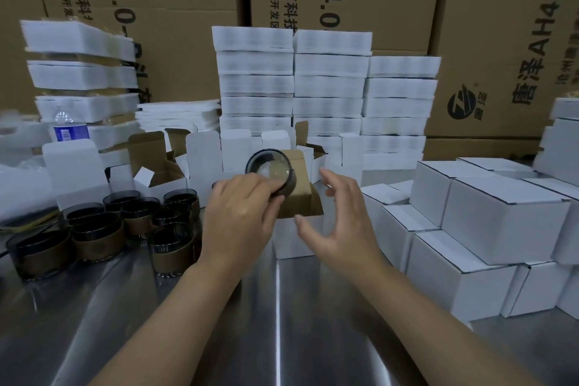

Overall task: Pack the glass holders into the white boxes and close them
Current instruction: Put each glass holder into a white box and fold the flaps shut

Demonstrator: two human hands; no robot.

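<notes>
The left hand [241, 207] grips a glass holder [271, 171] tilted over the open white box [297, 235], the right hand [341, 213] spread beside; next, likely lowering it in.

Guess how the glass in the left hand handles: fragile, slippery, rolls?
Probably fragile: the glass looks clear-walled. Likely slippery where bare; the left hand grips its side. Round body, so it may well roll if laid sideways on the steel table.
</notes>
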